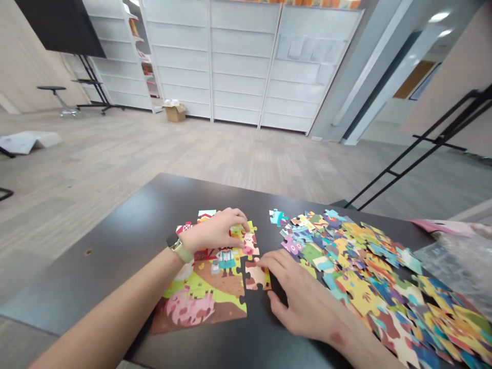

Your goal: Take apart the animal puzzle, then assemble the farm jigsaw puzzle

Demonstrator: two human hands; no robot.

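Observation:
A partly joined farm jigsaw (215, 297) lies on the dark table, showing a pink pig and a figure in a blue apron. My left hand (217, 229), with a watch on its wrist, reaches over its top. The left thumb and fingers are closed about a cow-face puzzle piece (250, 245) at the jigsaw's right edge. Just below, my right hand (294, 289) holds a brown-and-cream puzzle piece (254, 277) between thumb and index finger. A narrow dark gap shows between that piece and the jigsaw. The left palm hides part of the picture.
Loose puzzle pieces (357, 287) form a wide heap on the right, beside my right forearm. One blue-green piece (277, 217) lies apart near the far edge. Clear plastic wrapping (453, 261) rests at the far right. A black metal stand (418, 143) rises beyond the table (126, 220).

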